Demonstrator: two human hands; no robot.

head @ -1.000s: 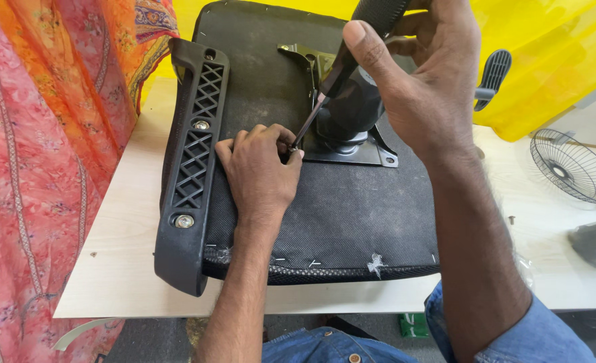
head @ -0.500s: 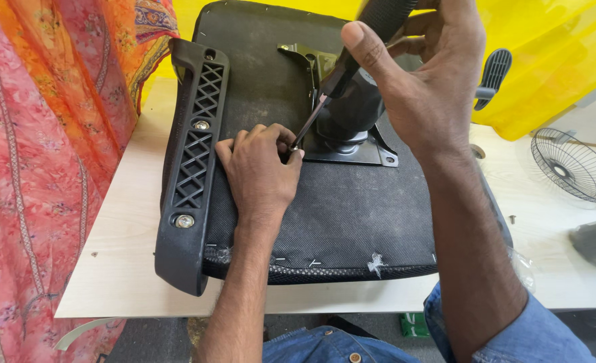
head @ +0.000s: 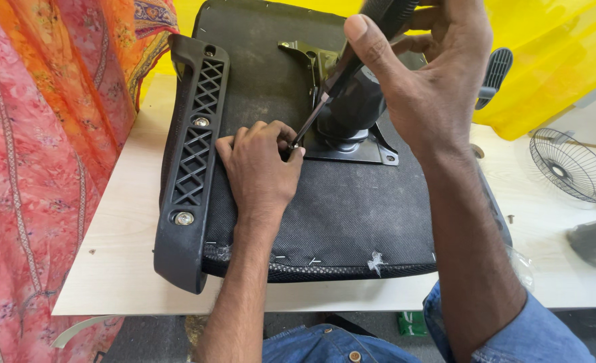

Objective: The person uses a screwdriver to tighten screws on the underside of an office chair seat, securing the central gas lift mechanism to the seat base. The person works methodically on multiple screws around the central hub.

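1. I see the upturned chair seat (head: pixel 338 222), black with a fabric underside, lying on the pale desk (head: pixel 123 235) and filling the centre of the frame
2. My left hand (head: pixel 261 171) rests on the seat underside at centre frame, fingers curled in and pinched at the tip of the screwdriver (head: pixel 331 87); whatever small part it pinches is too small for me to tell
3. My right hand (head: pixel 425 87) sits at upper centre-right, closed around the screwdriver handle, thumb laid along the shaft
4. The screwdriver slants down from upper right to lower left, its tip meeting the left hand's fingertips just beside the metal mounting plate (head: pixel 351 151)
5. A black cylindrical column (head: pixel 355 107) stands on that plate, directly behind the screwdriver shaft
6. A black armrest (head: pixel 193 168) with lattice openings runs along the left edge of the seat; two silver bolts show in it, one at mid-length and one near the lower end
7. Staples and a torn scrap of fabric mark the seat's lower edge
8. Patterned orange-pink cloth (head: pixel 49 168) hangs at the left of the frame; yellow sheeting (head: pixel 553 60) lies at upper right
9. A small wire-guarded fan (head: pixel 570 165) stands on the desk at the right edge, well apart from both hands
10. Blue denim sleeve (head: pixel 506 329) at lower right
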